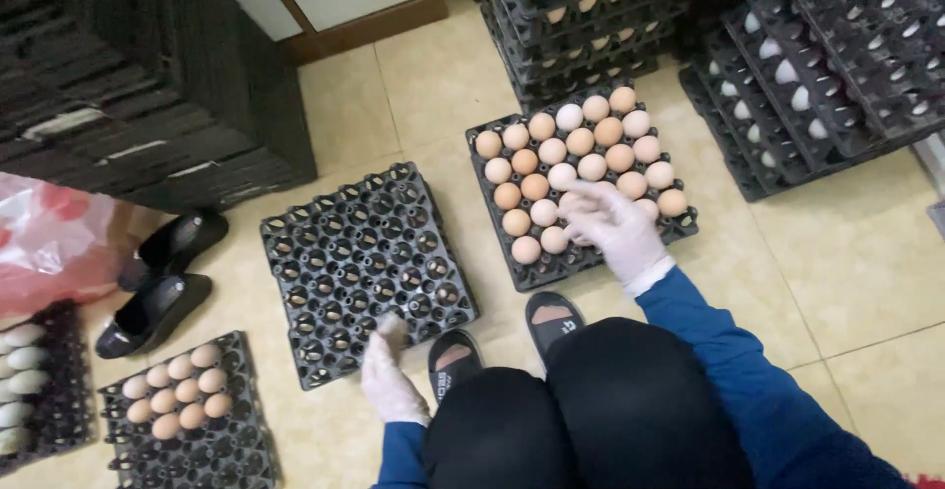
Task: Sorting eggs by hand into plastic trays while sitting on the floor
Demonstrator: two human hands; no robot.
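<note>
Eggs [576, 159]: about twenty-three, one tray [512, 270]

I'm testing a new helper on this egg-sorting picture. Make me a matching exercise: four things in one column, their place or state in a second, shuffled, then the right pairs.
Things:
1. Empty black tray
2. Tray of brown eggs
3. Black shoes
4. Partly filled tray

Place or state:
A. under the right hand
B. bottom left, eggs in its upper rows only
C. touched at its near edge by the left hand
D. beside the red bag

Pairs: 1-C, 2-A, 3-D, 4-B
</note>
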